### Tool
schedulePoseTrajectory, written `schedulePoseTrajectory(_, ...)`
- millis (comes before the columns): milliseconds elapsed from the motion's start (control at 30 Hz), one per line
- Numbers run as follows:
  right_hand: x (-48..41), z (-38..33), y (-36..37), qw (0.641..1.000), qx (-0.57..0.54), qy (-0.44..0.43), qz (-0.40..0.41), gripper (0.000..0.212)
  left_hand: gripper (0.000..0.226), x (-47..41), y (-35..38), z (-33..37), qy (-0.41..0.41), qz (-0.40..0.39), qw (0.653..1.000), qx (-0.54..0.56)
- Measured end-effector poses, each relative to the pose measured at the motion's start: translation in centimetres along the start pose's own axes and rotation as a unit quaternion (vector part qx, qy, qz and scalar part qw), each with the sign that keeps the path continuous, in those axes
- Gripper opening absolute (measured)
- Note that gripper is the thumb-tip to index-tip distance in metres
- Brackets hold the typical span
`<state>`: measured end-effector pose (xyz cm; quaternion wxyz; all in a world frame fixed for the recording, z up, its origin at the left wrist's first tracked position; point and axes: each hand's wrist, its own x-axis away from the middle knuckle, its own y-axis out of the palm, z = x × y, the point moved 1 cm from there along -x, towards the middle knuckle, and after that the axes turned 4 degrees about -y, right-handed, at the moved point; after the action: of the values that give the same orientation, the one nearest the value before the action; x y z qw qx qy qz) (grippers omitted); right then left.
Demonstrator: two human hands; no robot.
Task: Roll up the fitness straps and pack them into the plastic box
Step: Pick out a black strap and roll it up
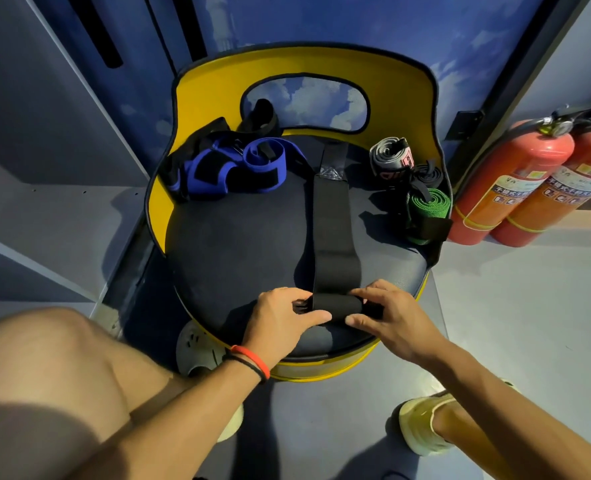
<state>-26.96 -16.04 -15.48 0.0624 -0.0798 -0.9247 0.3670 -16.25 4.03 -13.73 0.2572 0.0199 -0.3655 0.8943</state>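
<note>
- I see a seat (238,244) in the middle, with its backrest (218,81) curving round behind it and along both sides.
- One strap (332,220) lies along the seat from front to back, just right of centre. Its near end is rolled up at the seat's front edge.
- The left hand (280,317) holds the left side of that rolled end, and the right hand (391,317) holds the right side.
- The loose straps (224,168) lie heaped at the seat's back left, against the backrest.
- The rolled straps (408,181) sit at the back right, against the backrest.
- Two extinguishers (516,188) stand side by side on the floor (529,306), right of the seat.

Nothing legible, fire extinguisher labels (510,195) blurred, grey strap (389,155) print unreadable
</note>
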Motion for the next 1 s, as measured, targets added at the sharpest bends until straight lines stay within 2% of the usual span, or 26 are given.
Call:
schedulePoseTrajectory(167, 0.8, -0.6, 0.1, 0.995, -0.067, 0.031, 0.066, 0.034, 0.042, -0.5, -0.4, 0.3, -0.035, -0.043, 0.998, -0.023)
schedulePoseTrajectory(333, 0.9, -0.4, 0.3, 0.996, -0.039, 0.043, 0.063, 0.043, 0.060, -0.3, -0.3, 1.1, -0.067, -0.058, 0.995, -0.049)
schedulePoseTrajectory(433, 1.0, -0.7, 0.9, 0.993, -0.003, -0.025, 0.116, 0.033, 0.063, -0.6, -0.5, 1.8, -0.089, -0.073, 0.991, -0.075)
schedulePoseTrajectory(500, 1.1, -1.1, 1.4, 0.979, 0.087, -0.119, 0.138, 0.023, 0.065, -1.0, -0.8, 2.2, -0.096, -0.079, 0.988, -0.089)
schedulePoseTrajectory(567, 1.4, -1.3, 1.8, 0.956, 0.176, -0.184, 0.148, 0.024, 0.061, -1.5, -1.0, 2.3, -0.103, -0.075, 0.988, -0.089)
schedulePoseTrajectory(633, 1.7, -1.1, 2.0, 0.946, 0.222, -0.193, 0.136, 0.033, 0.051, -2.4, -1.1, 2.4, -0.102, -0.053, 0.993, -0.034)
schedulePoseTrajectory(700, 1.9, -0.8, 2.3, 0.943, 0.252, -0.186, 0.115, 0.049, 0.049, -3.3, -0.8, 2.9, -0.106, -0.062, 0.991, 0.055)
schedulePoseTrajectory(733, 1.9, -0.7, 2.4, 0.941, 0.262, -0.184, 0.109, 0.054, 0.041, -3.8, -0.5, 3.5, -0.119, -0.073, 0.985, 0.098)
schedulePoseTrajectory(767, 1.9, -0.7, 2.4, 0.941, 0.265, -0.180, 0.105, 0.056, 0.028, -4.2, -0.3, 4.0, -0.140, -0.080, 0.978, 0.131)
schedulePoseTrajectory(867, 1.6, -0.9, 2.1, 0.944, 0.263, -0.172, 0.101, 0.057, 0.018, -6.2, 0.1, 4.8, -0.219, -0.089, 0.952, 0.197)
schedulePoseTrajectory(933, 1.4, -1.0, 2.0, 0.945, 0.261, -0.171, 0.100, 0.056, 0.022, -7.4, 0.4, 4.7, -0.238, -0.088, 0.935, 0.247)
schedulePoseTrajectory(1000, 1.2, -0.9, 1.9, 0.951, 0.243, -0.166, 0.095, 0.056, 0.049, -8.7, 0.5, 4.2, -0.235, -0.080, 0.936, 0.251)
